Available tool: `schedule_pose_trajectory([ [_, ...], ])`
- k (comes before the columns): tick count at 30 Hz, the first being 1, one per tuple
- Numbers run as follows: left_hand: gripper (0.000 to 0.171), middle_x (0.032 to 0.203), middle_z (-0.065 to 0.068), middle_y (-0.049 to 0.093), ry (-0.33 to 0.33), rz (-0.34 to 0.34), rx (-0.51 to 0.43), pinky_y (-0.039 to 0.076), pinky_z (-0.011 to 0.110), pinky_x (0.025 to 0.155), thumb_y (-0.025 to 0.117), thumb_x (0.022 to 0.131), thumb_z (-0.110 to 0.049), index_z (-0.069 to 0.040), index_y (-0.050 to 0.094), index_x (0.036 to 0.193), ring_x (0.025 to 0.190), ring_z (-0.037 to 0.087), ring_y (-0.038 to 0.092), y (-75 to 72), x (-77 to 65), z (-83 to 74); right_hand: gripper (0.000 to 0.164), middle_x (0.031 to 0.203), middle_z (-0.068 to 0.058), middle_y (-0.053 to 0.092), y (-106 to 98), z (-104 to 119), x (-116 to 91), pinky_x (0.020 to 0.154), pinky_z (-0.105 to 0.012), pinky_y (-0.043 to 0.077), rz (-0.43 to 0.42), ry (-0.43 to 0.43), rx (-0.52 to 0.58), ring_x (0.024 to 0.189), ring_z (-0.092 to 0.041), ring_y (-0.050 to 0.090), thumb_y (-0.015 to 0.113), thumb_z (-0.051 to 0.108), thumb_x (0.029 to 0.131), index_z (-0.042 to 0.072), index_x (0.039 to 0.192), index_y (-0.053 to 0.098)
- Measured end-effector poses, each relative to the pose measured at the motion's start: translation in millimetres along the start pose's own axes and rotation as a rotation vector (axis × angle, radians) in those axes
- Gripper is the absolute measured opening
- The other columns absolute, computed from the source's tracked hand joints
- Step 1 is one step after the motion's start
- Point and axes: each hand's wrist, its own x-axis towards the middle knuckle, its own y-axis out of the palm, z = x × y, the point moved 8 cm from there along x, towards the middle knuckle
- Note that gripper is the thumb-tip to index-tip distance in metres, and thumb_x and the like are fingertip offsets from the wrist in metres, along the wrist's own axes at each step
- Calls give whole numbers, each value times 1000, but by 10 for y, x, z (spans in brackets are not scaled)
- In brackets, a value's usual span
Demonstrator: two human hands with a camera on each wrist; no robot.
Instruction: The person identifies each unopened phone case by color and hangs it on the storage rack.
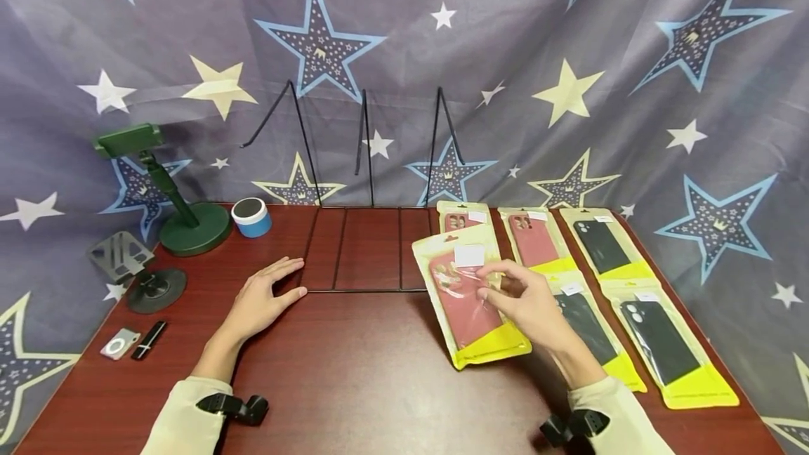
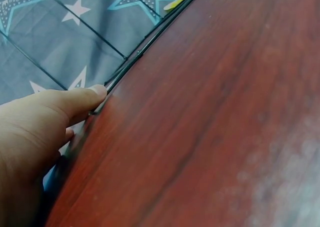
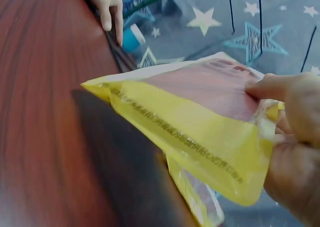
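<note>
My right hand [image 1: 524,300] pinches the pouch [image 1: 466,304] at four o'clock from the rack [image 1: 366,291]; being glossy, it could slip, and my left hand [image 1: 264,299], fingers relaxed at eight o'clock, could nudge the rack

Near the far edge of the table [image 1: 354,357], the held packet [image 1: 458,297] hides all but the top of a pink-case packet [image 1: 455,220], while the right hand [image 1: 533,306] partly covers a dark-case packet [image 1: 589,323]. The head view cuts off the table's near edge. In the wrist views, most fingers of the left hand [image 2: 37,129] are hidden, and the lettering [image 3: 174,133] on the yellow band [image 3: 237,152] is blurred.
</note>
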Motion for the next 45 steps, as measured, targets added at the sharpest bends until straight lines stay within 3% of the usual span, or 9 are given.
schedule_pose_trajectory([
  [9,58,152,21,55,-7,9,-1,37,64,115,80,91,-30,-10,62,143,147,41,46,24,3,-9,27,99,14,74,211,347,143,52,-22,39,-64,-146,101,62,-1,55,77,-7,86,1,112,72],
  [14,58,153,21,54,-12,9,-1,37,64,116,79,92,-30,-10,62,143,147,41,46,11,2,6,28,84,10,73,335,594,222,48,-26,35,-73,-249,126,56,-2,48,79,-5,86,1,112,72],
  [19,58,153,21,54,-13,8,2,37,64,115,79,92,-31,-10,62,144,147,41,46,4,-1,12,29,90,12,76,439,755,299,47,-25,34,-95,-296,174,56,-3,49,79,-7,85,-3,113,71],
  [29,57,151,23,55,0,-11,7,38,66,113,79,92,-30,-9,63,143,146,43,47,-18,-4,-17,30,81,11,67,635,980,439,44,-24,35,-87,-410,252,50,-8,44,79,-9,84,-8,112,69],
  [35,56,150,23,56,-1,-21,6,38,64,113,80,91,-29,-9,64,142,145,42,48,-28,-14,-31,29,94,8,68,794,1093,527,44,-23,36,-57,-415,314,51,-9,46,78,-6,86,-9,114,68],
  [45,57,151,23,56,-5,-11,4,38,64,114,80,91,-29,-9,63,142,145,42,47,-23,-10,-33,31,96,7,72,966,1075,719,47,-22,36,-47,-410,339,52,-8,44,75,-12,85,-8,116,68],
])
